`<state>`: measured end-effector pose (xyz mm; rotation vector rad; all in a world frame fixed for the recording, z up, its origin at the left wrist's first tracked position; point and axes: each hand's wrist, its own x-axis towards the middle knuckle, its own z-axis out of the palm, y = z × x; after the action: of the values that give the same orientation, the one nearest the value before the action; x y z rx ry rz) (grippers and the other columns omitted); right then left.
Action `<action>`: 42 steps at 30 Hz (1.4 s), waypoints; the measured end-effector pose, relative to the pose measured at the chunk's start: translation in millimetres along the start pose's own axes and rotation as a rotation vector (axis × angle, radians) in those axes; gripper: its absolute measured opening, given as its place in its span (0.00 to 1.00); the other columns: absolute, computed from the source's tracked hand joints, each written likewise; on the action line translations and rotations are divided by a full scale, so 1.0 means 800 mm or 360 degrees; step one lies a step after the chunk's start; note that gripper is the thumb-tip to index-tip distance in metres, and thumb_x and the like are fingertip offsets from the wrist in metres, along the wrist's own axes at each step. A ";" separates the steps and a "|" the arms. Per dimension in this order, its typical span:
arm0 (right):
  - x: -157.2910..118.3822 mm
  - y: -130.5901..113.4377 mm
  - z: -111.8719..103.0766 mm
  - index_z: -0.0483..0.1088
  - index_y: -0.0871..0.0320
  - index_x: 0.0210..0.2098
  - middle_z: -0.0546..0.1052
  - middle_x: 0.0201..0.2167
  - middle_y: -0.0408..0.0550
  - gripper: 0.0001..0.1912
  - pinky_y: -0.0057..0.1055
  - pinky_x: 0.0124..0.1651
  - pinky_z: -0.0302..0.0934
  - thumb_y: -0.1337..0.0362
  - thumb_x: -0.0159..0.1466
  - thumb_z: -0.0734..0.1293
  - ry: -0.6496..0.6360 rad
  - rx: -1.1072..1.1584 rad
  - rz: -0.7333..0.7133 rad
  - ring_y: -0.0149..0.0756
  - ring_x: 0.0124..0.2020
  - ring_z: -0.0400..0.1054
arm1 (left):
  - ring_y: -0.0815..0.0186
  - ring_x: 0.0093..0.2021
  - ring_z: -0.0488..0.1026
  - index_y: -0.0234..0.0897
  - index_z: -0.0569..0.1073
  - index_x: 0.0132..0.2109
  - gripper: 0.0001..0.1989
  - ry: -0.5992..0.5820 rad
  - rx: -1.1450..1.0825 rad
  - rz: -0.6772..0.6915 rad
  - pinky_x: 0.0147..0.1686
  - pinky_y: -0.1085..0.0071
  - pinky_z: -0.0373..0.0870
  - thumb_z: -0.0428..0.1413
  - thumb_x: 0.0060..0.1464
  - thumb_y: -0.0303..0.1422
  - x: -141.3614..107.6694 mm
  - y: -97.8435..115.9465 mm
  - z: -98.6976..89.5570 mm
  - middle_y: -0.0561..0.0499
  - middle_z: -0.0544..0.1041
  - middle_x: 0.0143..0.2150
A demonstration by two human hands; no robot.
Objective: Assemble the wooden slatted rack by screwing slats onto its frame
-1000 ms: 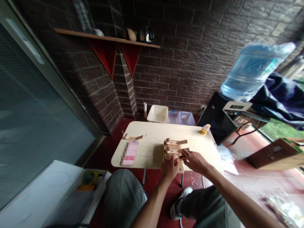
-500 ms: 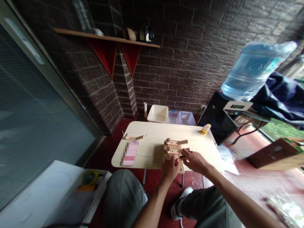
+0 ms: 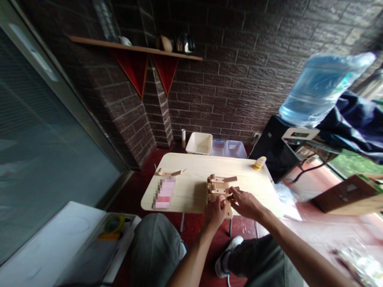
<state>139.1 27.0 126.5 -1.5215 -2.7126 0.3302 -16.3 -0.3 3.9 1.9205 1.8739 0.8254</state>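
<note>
A wooden block assembly [image 3: 219, 185] stands near the table's front edge, with several pieces bearing rounded ends and slanted tabs in rows on top. Over its nearest row, my right hand [image 3: 245, 203] is closed around the dark, yellowish handle of a small screwdriver [image 3: 230, 197], which points left. My left hand [image 3: 216, 210] is closed at the tool's tip, fingers pinched together against the near wooden piece. Whatever lies between those fingers is too small to make out. A similar loose wooden piece [image 3: 169, 173] lies at the table's left.
On the pale table [image 3: 191, 163] are a blurred-out pink item [image 3: 165, 193] and a yellow-capped bottle [image 3: 259, 162]. Behind it stand a cream bin [image 3: 199, 143] and clear bins [image 3: 235, 149]. An open white case [image 3: 80, 243] is at lower left; a water dispenser [image 3: 277, 137] stands right.
Both hands keep almost the same place on the wooden assembly. The whole view has shifted very slightly.
</note>
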 end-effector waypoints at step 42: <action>0.002 0.001 0.001 0.63 0.56 0.52 0.78 0.44 0.51 0.14 0.30 0.38 0.57 0.67 0.68 0.57 0.0004 -0.0161 -0.0015 0.39 0.41 0.73 | 0.61 0.42 0.79 0.49 0.73 0.53 0.13 0.0053 -0.0009 0.0017 0.41 0.67 0.73 0.51 0.64 0.38 0.000 -0.002 0.004 0.51 0.83 0.42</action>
<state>139.0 29.0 125.4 -1.5307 -2.7730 0.1937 -15.7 0.1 0.7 1.9261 1.8801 0.8701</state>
